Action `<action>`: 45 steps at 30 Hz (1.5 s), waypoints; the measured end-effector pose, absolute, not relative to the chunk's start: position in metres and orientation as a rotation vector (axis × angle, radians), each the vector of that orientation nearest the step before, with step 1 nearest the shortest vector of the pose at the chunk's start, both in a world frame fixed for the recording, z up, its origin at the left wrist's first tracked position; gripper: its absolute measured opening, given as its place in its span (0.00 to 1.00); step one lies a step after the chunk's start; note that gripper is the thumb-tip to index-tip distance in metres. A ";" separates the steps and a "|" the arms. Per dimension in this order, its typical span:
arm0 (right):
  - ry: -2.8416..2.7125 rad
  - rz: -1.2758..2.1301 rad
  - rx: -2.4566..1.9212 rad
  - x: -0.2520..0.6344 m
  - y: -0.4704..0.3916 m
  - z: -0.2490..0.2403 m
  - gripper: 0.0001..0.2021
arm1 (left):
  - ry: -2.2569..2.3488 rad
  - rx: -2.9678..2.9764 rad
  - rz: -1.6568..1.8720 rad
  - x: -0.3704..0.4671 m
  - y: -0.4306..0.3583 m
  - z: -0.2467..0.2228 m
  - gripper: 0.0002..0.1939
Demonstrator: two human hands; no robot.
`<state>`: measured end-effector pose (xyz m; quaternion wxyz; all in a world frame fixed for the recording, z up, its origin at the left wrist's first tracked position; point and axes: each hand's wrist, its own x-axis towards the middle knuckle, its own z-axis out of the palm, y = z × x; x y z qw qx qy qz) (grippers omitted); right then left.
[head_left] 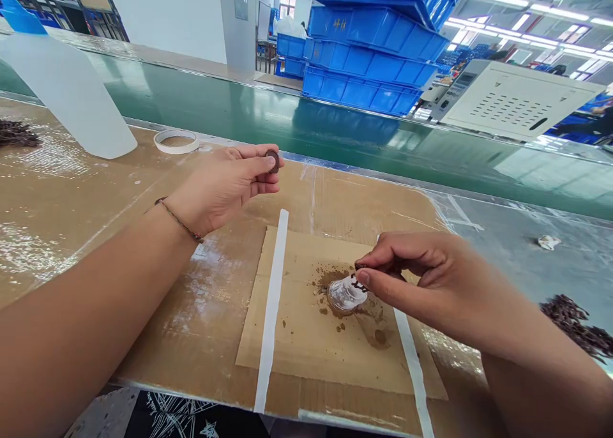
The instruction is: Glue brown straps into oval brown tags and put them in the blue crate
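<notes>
My left hand (239,179) is raised above the table, thumb and fingers closed on a small dark brown round piece (273,161). At the right, my right hand (412,275) pinches a small dark brown openwork piece (358,283), part of it hidden by the fingers. That piece is over or at the edge of a whitish, glossy round mound (345,294); whether they touch I cannot tell. Brown spots and stains surround the mound on a cardboard sheet (306,348). Two white tape strips (272,310) run along the sheet's sides.
A white bottle with a blue top (81,93) and a tape roll (176,142) stand at the left. Dark brown piles lie at the far left (18,133) and right (577,323). Behind runs a green conveyor belt (230,112) with stacked blue crates (373,61) and a beige machine (517,99) beyond.
</notes>
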<state>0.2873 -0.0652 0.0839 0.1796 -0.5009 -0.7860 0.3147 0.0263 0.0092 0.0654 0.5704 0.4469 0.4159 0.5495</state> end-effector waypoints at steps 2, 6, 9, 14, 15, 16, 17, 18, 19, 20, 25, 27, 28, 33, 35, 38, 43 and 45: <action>-2.230 0.933 -1.427 0.288 -0.065 0.082 0.09 | 0.973 1.051 1.283 0.027 0.008 0.066 0.05; -2.223 0.977 -1.437 0.286 -0.066 0.082 0.09 | 0.954 1.061 1.277 0.027 0.007 0.067 0.05; -2.225 0.972 -1.418 0.283 -0.067 0.082 0.09 | 0.895 1.076 1.261 0.027 0.005 0.068 0.05; -2.231 0.923 -1.419 0.283 -0.067 0.083 0.08 | 0.822 1.148 1.244 0.027 0.002 0.070 0.05; -2.205 0.902 -1.419 0.284 -0.067 0.084 0.08 | 0.829 1.148 1.248 0.027 0.002 0.070 0.05; -2.149 0.882 -1.407 0.286 -0.066 0.084 0.08 | 0.831 1.142 1.253 0.027 0.002 0.070 0.06; -2.067 0.872 -1.383 0.287 -0.065 0.085 0.07 | 0.830 1.133 1.256 0.027 0.002 0.071 0.07; -1.962 0.875 -1.347 0.289 -0.065 0.085 0.06 | 0.826 1.120 1.252 0.027 0.001 0.071 0.08; -1.847 0.892 -1.303 0.290 -0.064 0.085 0.07 | 0.820 1.103 1.243 0.028 0.000 0.071 0.09; -1.732 0.923 -1.256 0.292 -0.063 0.085 0.07 | 0.812 1.086 1.225 0.029 -0.001 0.071 0.09; -1.419 1.064 -1.072 0.291 -0.058 0.081 0.06 | 0.734 1.041 1.067 0.044 -0.018 0.071 0.17; -1.378 1.102 -1.015 0.288 -0.057 0.081 0.06 | 0.717 1.024 1.027 0.051 -0.026 0.071 0.20; -1.366 1.126 -0.991 0.287 -0.057 0.081 0.06 | 0.711 1.020 1.018 0.053 -0.029 0.070 0.21; -1.387 1.206 -0.957 0.287 -0.058 0.079 0.06 | 0.700 0.994 0.973 0.059 -0.035 0.069 0.22; -1.406 1.215 -0.942 0.289 -0.059 0.078 0.05 | 0.690 0.974 0.933 0.061 -0.036 0.067 0.24; -1.424 1.206 -0.906 0.290 -0.060 0.077 0.04 | 0.659 0.979 0.880 0.064 -0.039 0.064 0.24; -1.470 1.125 -0.906 0.284 -0.062 0.083 0.02 | 0.581 1.008 0.866 0.069 -0.043 0.061 0.22; -1.486 1.097 -0.900 0.281 -0.063 0.088 0.03 | 0.561 1.023 0.865 0.070 -0.043 0.060 0.20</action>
